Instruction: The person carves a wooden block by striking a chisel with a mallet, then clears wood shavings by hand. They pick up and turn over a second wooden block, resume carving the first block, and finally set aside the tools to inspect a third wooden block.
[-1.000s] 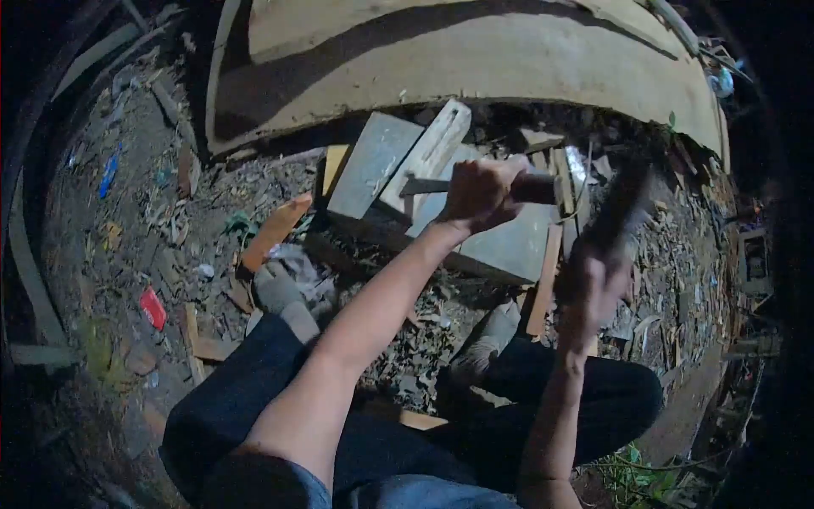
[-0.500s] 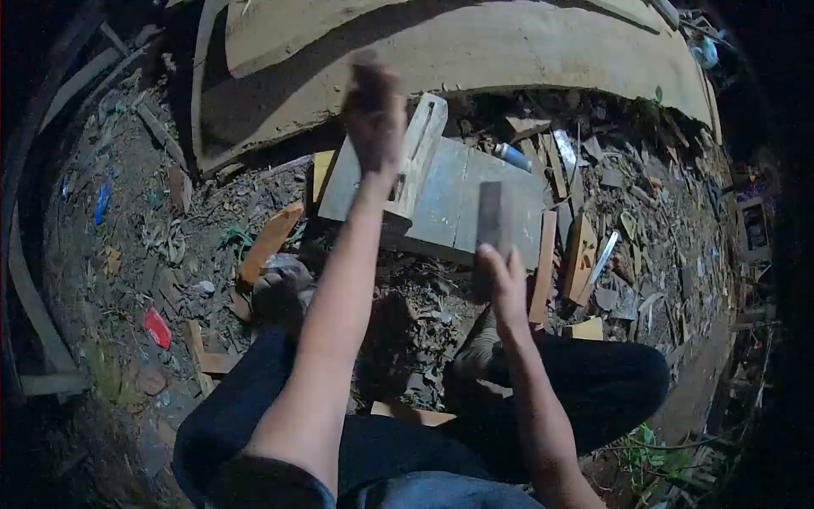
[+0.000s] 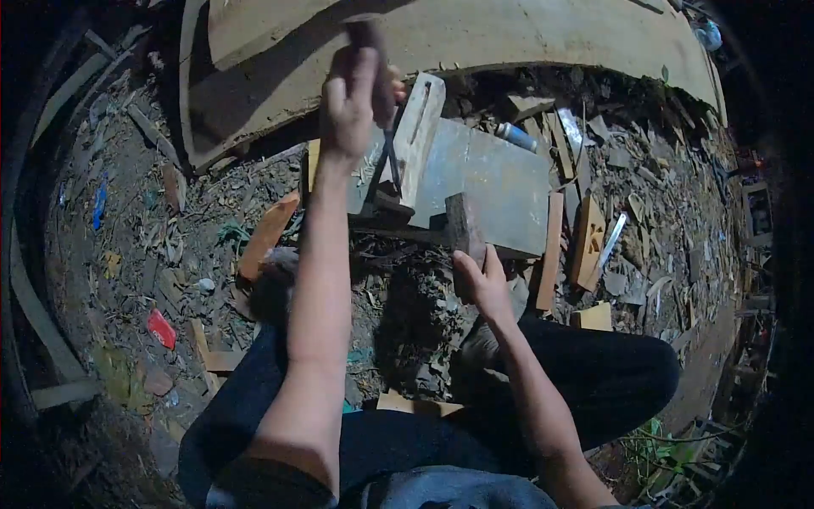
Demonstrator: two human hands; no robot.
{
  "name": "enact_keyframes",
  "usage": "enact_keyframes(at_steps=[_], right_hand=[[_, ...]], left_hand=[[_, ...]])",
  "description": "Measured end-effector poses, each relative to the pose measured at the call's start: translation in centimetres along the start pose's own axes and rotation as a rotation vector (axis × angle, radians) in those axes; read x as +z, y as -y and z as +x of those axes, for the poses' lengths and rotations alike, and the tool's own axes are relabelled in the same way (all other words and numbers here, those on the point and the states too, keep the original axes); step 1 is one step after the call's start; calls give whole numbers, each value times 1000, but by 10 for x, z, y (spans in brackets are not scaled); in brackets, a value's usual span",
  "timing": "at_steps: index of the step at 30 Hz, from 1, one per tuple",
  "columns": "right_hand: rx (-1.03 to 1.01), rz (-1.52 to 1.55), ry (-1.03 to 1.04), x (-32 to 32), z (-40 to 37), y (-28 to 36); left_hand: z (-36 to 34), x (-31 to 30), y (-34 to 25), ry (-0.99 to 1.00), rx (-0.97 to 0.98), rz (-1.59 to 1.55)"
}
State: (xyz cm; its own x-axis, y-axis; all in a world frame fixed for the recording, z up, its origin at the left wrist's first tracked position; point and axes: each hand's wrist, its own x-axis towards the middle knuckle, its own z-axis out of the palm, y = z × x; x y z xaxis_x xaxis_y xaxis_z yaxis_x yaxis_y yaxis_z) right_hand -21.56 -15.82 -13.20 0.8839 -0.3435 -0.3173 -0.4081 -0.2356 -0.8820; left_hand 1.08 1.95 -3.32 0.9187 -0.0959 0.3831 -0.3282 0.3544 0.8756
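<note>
My left hand [image 3: 349,110] is closed around the dark handle of a chisel [image 3: 392,161], its thin blade slanting down. The blade's lower end is by the near end of a pale slotted piece of wood [image 3: 415,140]; whether it touches cannot be made out. That piece lies tilted across a wide grey wooden block [image 3: 500,182]. Lower and to the right, my right hand [image 3: 486,280] grips a dark rectangular wooden block [image 3: 465,222] by its lower end, over the grey block's near edge.
Behind stands a large curved wooden slab [image 3: 543,38]. A blue can [image 3: 516,137], a notched wood offcut [image 3: 588,242] and a long reddish strip [image 3: 550,254] lie to the right. An orange-brown offcut [image 3: 270,237] and a red scrap [image 3: 160,329] are on the littered ground at left.
My left hand has moved slightly left and up, and the chisel in it now shows clearly. My right hand has shifted a little left and down with the dark block.
</note>
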Motion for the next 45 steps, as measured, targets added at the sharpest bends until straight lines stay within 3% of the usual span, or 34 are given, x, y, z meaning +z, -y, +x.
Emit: enact_keyframes(at_steps=[1, 3, 6, 8, 10, 11, 12, 14, 16, 18, 22, 24, 26, 28, 31, 33, 35, 36, 38, 40, 41, 42, 43, 44, 45], right_hand=[[2, 4, -3, 0, 0, 1], [-5, -37, -12, -1, -1, 7], [-36, -136, -51, -4, -6, 19], [-12, -134, -33, -5, -4, 10], [10, -130, -8, -5, -3, 6], [3, -181, -21, -5, -4, 6], [-3, -233, -32, -4, -4, 6], [-27, -191, -20, -2, -1, 3], [-7, -211, 4, -4, -3, 8], [10, -241, -1, -5, -2, 7], [-22, -280, -34, -3, -3, 2], [-29, -231, -16, -5, -1, 2], [-35, -178, 2, -6, 3, 4], [90, 106, 58, -8, 7, 29], [-365, 281, -89, -8, 10, 113], [-552, 186, -107, -22, 17, 177], [-1007, 256, -235, -23, 33, 233], [-1121, 156, -159, -31, 30, 262], [-1213, 257, 88, -29, 44, 287], [-1035, -634, -160, -28, 44, 302], [-826, -944, 71, -27, 61, 308], [-618, -448, 551, -42, 43, 322], [-660, -617, 358, -44, 37, 329], [-696, -790, 163, -45, 33, 335], [-678, -575, 233, -49, 24, 338]], left_hand=[[3, 4, -9, 5, -2, 1], [7, 8, -21, 271, 100, 70], [8, 7, -19, 245, 66, 85], [5, 11, -21, 145, 84, 90], [6, 6, -23, -189, -27, 137], [8, 8, -22, -369, 21, -22], [12, 2, -18, -368, 18, -15], [17, -13, -10, -530, -19, -298], [16, -18, -4, -542, -13, -261], [16, -16, 2, -758, 12, -177], [5, -14, 8, -633, 102, -72], [7, -17, 15, -543, 324, 286], [7, -11, 18, -544, 339, 327], [9, -4, 18, -523, 428, 452], [4, 9, 14, -471, 396, 413], [7, 8, 18, -454, 386, 420], [15, 0, 37, -422, 425, 454], [15, 2, 36, -417, 434, 459], [12, 10, 31, -402, 258, 450], [12, 12, 31, -409, 238, 556], [10, 17, 28, -415, 366, 636], [9, 19, 26, -412, 491, 717], [13, 18, 31, -397, 330, 550], [15, 16, 38, -395, 334, 546], [13, 20, 35, -398, 300, 488]])
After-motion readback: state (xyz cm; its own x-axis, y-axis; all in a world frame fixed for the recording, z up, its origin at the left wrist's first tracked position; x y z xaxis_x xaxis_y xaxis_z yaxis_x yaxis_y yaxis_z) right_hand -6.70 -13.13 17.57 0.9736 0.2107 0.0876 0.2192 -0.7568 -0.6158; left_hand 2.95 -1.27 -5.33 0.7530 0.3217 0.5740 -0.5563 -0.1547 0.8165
